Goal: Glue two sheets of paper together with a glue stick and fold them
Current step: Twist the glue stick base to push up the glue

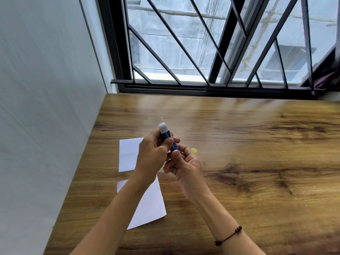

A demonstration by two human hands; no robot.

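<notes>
The blue glue stick (pixel 168 138), uncapped with its white glue tip up, is held tilted above the wooden table (pixel 239 144); the left hand (pixel 153 153) wraps its barrel while the right hand (pixel 184 162) pinches its lower end. Its yellow cap (pixel 194 150) lies on the table just beyond the right hand. Two white paper sheets (apart from each other) lie flat under the hands, the far sheet (pixel 127 155) and the near sheet (pixel 149 205).

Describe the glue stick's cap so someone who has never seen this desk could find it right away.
Start at the wooden table under the barred window, then find the two hands holding the blue glue stick. Just beyond the right hand lies the cap: small, round, and the only yellow thing there, unlike the white sheets.
</notes>
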